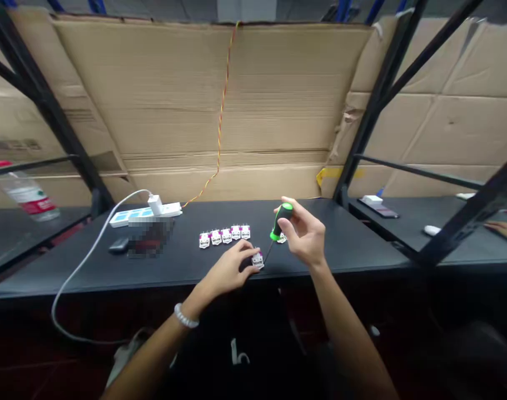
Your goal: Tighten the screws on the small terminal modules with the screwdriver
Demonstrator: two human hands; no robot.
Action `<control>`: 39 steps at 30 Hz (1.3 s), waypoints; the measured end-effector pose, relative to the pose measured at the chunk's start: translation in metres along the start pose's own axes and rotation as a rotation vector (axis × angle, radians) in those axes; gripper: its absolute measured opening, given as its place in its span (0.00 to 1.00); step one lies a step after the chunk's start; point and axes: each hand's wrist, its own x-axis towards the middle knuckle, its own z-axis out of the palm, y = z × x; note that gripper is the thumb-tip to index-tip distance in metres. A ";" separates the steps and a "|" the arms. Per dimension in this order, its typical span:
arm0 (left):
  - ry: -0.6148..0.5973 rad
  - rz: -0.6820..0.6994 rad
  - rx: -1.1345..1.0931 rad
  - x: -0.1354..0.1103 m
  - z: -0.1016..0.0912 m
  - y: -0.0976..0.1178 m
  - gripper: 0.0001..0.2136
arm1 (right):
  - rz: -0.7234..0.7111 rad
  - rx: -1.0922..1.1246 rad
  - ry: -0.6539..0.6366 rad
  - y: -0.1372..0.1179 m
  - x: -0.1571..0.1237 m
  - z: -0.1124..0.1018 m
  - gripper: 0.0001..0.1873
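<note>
Black table (353, 250): the work sits close to its front edge, so I'd say anything that slips goes to the floor. The row of parts (225, 235) just behind could get knocked and scattered. Right hand (306, 236) is closed round the screwdriver (281, 221), tip angled down. Left hand (228, 272) pinches the part (257, 259) against the table. My main worry is the tip skating off and jabbing those fingers.

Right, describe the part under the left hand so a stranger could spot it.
On the black table, find the row of five white-and-pink blocks. Nearer the table edge lies another block, the only one pinched by the left hand, a screwdriver tip beside it.
</note>
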 end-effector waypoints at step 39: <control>0.000 0.045 0.010 0.001 0.001 0.001 0.18 | -0.133 -0.349 0.127 -0.027 0.003 0.006 0.14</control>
